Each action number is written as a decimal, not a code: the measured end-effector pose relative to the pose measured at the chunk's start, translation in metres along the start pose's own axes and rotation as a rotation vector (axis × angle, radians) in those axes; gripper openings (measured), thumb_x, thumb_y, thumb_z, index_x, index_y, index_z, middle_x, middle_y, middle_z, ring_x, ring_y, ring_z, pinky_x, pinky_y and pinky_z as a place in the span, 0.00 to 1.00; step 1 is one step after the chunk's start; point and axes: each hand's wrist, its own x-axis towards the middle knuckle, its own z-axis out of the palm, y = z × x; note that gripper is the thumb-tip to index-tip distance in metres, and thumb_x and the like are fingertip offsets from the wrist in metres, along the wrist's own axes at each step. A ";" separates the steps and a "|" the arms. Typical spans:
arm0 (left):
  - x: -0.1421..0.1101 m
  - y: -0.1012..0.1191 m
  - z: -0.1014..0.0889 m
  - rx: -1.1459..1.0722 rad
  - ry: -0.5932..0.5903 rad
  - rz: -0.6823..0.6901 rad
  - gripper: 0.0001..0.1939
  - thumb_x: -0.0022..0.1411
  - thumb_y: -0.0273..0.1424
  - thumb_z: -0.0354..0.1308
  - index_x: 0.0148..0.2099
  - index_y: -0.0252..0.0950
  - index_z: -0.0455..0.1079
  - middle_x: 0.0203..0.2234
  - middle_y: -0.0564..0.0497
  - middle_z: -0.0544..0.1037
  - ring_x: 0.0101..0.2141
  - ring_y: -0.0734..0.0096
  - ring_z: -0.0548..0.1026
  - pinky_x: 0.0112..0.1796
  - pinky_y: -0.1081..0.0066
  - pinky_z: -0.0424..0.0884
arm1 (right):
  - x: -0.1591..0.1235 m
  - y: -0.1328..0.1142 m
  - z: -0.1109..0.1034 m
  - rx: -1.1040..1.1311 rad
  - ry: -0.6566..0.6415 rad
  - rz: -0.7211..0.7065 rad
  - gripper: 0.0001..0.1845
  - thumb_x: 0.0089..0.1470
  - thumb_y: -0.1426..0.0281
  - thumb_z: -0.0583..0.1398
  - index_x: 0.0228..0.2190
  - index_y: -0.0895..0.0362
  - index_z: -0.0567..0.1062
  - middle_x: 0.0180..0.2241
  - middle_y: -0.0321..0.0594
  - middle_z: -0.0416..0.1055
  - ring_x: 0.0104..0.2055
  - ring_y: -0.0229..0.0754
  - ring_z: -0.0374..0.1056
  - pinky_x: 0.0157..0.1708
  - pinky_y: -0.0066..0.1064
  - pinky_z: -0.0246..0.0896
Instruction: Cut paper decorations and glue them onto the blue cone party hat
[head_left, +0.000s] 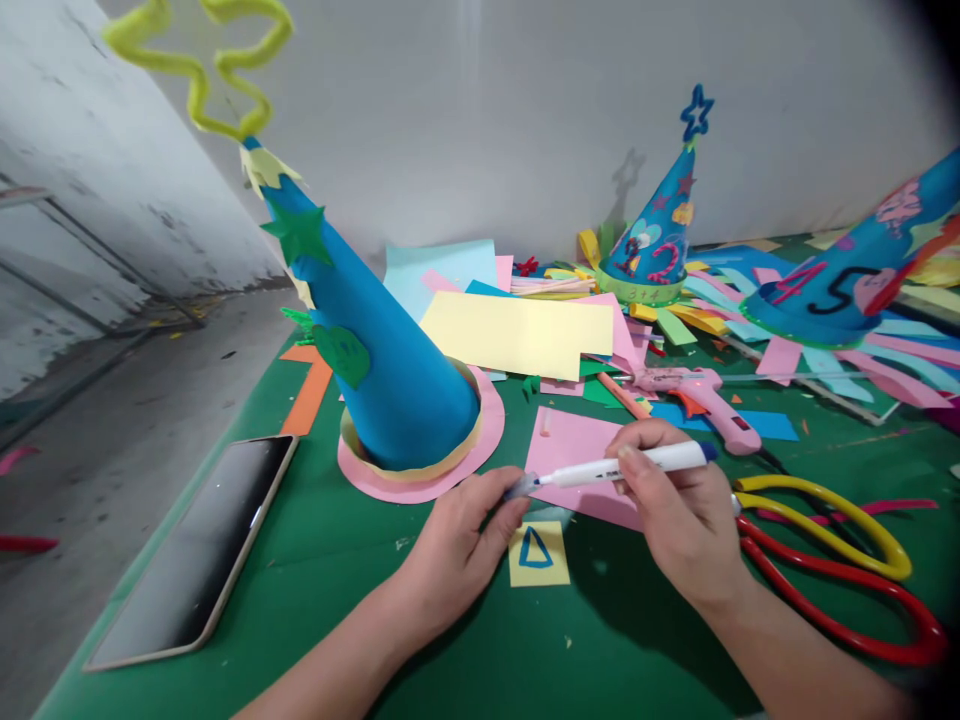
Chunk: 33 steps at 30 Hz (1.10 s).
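Observation:
My right hand (679, 510) grips a white marker (637, 464) with a blue end, held level above the green table (315, 560). My left hand (465, 545) pinches the marker's tip end, where a cap (519, 487) seems to sit. Just below the hands lies a small yellow paper square (538, 553) with a blue triangle drawn on it. A pink paper sheet (577, 450) lies under the marker. A tall blue paper cone hat (375, 340) on a pink ring stands just left of the hands, with green shapes and a yellow-green pipe cleaner on top.
A tablet (199, 550) lies near the table's left edge. Large red and yellow scissors (840, 560) rest at the right. A pink glue gun (697, 395), a yellow sheet (517, 335), many paper strips and two more blue cone hats (660, 240) (855, 275) fill the back.

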 end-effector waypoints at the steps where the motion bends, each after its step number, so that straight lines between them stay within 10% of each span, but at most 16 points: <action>1: 0.000 -0.001 0.000 0.021 0.009 0.021 0.08 0.61 0.29 0.45 0.38 0.33 0.64 0.26 0.50 0.72 0.27 0.72 0.68 0.28 0.74 0.64 | 0.000 0.000 0.000 -0.004 -0.014 0.007 0.06 0.54 0.67 0.54 0.27 0.54 0.68 0.20 0.31 0.56 0.21 0.32 0.51 0.17 0.25 0.46; 33: -0.005 -0.005 -0.004 0.149 0.024 0.133 0.10 0.62 0.30 0.45 0.42 0.35 0.64 0.28 0.49 0.72 0.28 0.70 0.69 0.29 0.72 0.65 | -0.001 0.013 0.003 0.165 -0.090 0.253 0.06 0.51 0.66 0.58 0.27 0.56 0.68 0.17 0.30 0.62 0.20 0.32 0.56 0.19 0.24 0.51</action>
